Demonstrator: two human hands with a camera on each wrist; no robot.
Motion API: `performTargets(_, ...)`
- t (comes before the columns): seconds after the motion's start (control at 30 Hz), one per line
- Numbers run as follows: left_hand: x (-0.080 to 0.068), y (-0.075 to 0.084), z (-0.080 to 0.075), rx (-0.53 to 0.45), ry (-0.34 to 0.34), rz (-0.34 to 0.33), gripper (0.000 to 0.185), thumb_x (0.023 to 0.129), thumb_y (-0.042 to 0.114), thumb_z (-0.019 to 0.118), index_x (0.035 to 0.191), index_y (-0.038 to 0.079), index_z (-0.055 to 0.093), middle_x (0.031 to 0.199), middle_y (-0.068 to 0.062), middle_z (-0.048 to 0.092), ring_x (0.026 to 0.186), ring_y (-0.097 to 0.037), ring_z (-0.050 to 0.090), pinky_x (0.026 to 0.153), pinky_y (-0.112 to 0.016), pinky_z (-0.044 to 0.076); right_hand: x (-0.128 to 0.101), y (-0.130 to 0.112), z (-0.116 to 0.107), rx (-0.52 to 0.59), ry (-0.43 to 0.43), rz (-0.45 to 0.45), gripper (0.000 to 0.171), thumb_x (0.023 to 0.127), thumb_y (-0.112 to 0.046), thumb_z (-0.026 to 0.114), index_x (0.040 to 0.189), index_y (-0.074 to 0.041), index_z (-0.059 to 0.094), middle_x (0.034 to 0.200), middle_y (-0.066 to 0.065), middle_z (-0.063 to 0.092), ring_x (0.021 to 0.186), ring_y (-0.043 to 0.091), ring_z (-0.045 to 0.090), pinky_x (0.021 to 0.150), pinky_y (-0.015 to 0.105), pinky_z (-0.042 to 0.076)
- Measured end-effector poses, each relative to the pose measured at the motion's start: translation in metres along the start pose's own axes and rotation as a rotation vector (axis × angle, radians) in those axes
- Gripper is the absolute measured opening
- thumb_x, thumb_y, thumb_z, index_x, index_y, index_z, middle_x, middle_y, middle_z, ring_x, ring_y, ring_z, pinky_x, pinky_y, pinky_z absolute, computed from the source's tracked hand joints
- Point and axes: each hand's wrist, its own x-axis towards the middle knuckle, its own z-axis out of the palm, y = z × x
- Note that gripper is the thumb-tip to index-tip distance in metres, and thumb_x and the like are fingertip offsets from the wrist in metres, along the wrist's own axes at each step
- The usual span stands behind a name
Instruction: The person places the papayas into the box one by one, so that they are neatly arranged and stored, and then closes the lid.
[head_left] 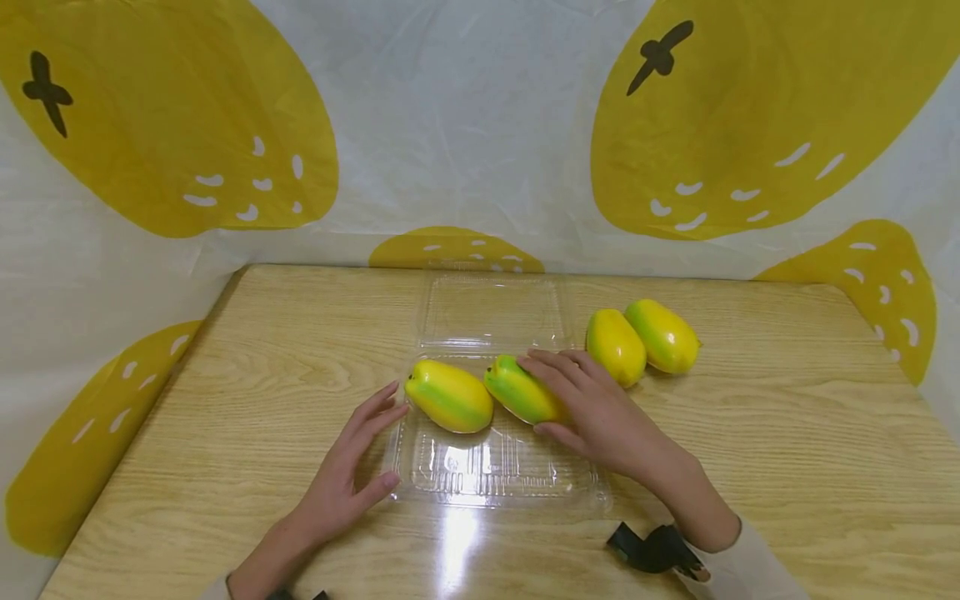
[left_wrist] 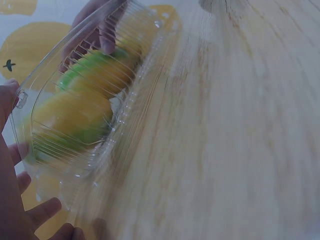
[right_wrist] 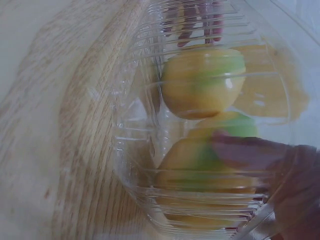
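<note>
On the left, a cloth (head_left: 465, 125) printed with large yellow fruit shapes hung along the left side of the wood-grained table (head_left: 787, 417) and ran on behind its far edge. The left hand (head_left: 339, 482) stood at the left edge of a clear plastic container (head_left: 502, 490). Its fingers were spread and relaxed, the thumb well apart from them, and it held nothing. Whether the fingertips touched the container wall could not be told.

The container stood on the table, with its lid (head_left: 491, 312) folded back on the far side. In the left part of the base lay the first fruit (head_left: 450, 398), yellow with a green stripe, tilted with its narrower end toward the left and away from the person. The second fruit (head_left: 516, 390), greener at its narrower end, was just beside it on the right, over the base; whether it rested on the floor of the container could not be told.

The right hand (head_left: 603, 417) gripped this second fruit, fingers curved over the far side and thumb along the near side. A black strap (head_left: 652, 550) was seen at the light right sleeve (head_left: 742, 567).

Farther right, outside the container, the third fruit (head_left: 615, 346) and the fourth fruit (head_left: 663, 336) lay side by side on the table, both yellow, the fourth with a green stripe.
</note>
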Motion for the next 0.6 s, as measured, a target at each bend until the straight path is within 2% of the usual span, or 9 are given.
performTargets(0.33,0.0000,-0.0002,0.0008,0.002,0.003,0.005,0.054,0.084,0.027,0.056,0.126,-0.005,0.043,0.135,-0.027,0.028,0.119,-0.038,0.033,0.103,-0.031,0.021,-0.0011,-0.0005,-0.0015,0.001,0.011,-0.010,0.074,0.079,-0.036,0.065,0.140,-0.016,0.028,0.138,0.002,0.034,0.119,0.022,0.033,0.098,0.039,0.030)
performTargets(0.6,-0.0002,0.0002,0.0008,0.006,0.002,0.004,0.054,0.084,0.026,0.056,0.126,-0.006,0.043,0.135,-0.027,0.029,0.119,-0.039,0.033,0.103,-0.032,0.022,-0.0004,-0.0054,-0.0047,-0.002,0.046,-0.020,0.068,0.081,-0.036,0.061,0.138,-0.016,0.031,0.138,0.000,0.034,0.120,0.017,0.032,0.099,0.033,0.029)
